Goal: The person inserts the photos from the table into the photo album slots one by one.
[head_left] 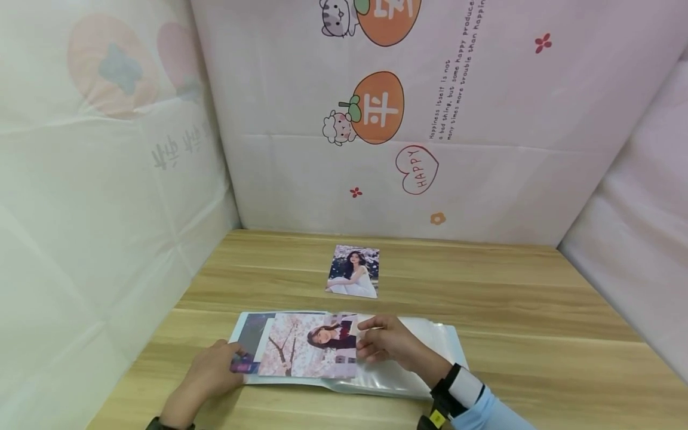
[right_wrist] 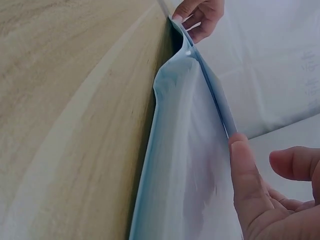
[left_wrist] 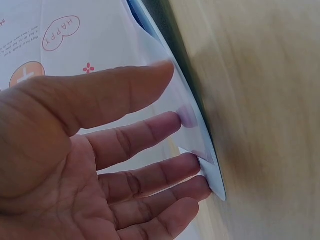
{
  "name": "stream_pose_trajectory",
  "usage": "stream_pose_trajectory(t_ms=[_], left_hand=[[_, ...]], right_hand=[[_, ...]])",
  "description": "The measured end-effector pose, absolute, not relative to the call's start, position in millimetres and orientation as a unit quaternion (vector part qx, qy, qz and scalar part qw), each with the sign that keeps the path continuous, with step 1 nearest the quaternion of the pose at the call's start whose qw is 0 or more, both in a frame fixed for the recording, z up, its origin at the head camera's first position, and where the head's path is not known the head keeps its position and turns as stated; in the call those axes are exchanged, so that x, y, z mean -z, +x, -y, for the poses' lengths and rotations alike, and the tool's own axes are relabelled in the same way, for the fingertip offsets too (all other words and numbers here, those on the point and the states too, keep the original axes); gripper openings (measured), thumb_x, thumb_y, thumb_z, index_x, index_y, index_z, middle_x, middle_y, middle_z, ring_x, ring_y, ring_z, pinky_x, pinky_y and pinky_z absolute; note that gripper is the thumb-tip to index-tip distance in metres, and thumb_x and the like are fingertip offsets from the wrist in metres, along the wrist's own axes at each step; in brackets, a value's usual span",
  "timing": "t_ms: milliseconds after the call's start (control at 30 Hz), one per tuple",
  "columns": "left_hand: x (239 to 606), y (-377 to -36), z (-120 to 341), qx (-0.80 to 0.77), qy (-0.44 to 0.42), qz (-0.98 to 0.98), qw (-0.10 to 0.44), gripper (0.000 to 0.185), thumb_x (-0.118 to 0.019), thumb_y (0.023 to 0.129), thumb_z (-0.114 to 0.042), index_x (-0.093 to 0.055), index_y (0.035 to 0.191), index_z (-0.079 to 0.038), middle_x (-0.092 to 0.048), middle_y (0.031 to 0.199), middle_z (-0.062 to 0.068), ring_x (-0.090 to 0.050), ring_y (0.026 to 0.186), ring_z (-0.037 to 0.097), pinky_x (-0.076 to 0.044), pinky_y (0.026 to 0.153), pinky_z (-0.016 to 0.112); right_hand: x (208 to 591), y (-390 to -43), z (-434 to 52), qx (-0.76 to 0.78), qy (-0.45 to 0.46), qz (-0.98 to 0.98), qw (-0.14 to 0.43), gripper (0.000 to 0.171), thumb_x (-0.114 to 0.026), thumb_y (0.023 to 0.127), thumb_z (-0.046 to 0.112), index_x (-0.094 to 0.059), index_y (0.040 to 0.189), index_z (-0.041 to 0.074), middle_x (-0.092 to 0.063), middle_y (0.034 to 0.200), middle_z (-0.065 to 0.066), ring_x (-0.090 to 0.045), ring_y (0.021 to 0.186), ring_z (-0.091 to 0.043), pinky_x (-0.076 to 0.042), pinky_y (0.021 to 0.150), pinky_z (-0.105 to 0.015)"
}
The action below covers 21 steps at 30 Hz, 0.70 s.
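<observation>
An open photo album [head_left: 424, 346] with clear sleeves lies on the wooden table [head_left: 510, 298] near its front edge. My right hand [head_left: 376, 346] pinches the right edge of a cherry-blossom photo [head_left: 306, 352] held over the album's left page. In the right wrist view the thumb of that hand [right_wrist: 257, 152] presses on a pale sheet [right_wrist: 185, 150]. My left hand [head_left: 209, 373] rests with fairly straight fingers on the album's left edge. The left wrist view shows its fingertips [left_wrist: 180, 120] against the album's corner [left_wrist: 207, 165]. The right wrist view shows the left hand [right_wrist: 197, 17] at the album's far end.
A second photo [head_left: 353, 272] of a seated person lies flat on the table behind the album. Pale printed sheets [head_left: 430, 119] wall in the table at the back, left and right. Bare wood shows to the right of the album.
</observation>
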<state>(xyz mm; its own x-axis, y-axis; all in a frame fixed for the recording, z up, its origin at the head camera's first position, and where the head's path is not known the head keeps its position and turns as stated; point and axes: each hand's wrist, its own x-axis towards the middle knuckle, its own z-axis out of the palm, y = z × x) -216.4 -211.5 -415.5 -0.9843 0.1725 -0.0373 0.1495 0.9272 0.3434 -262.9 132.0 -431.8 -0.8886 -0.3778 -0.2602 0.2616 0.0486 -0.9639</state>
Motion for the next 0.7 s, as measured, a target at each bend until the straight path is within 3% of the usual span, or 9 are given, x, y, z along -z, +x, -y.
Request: stream_pose_trajectory(t_ms=[700], left_hand=[[420.8, -215.8, 209.6, -0.170, 0.088, -0.981, 0.025, 0.037, -0.080, 0.063, -0.015, -0.065, 0.096, -0.007, -0.056, 0.086, 0.007, -0.055, 0.079, 0.023, -0.046, 0.068, 0.046]], right_hand=[[431.6, -258.1, -116.0, 0.707, -0.068, -0.652, 0.265, 0.037, -0.052, 0.087, 0.003, -0.046, 0.121, -0.011, -0.066, 0.092, -0.016, -0.066, 0.085, -0.029, -0.054, 0.070, -0.042]])
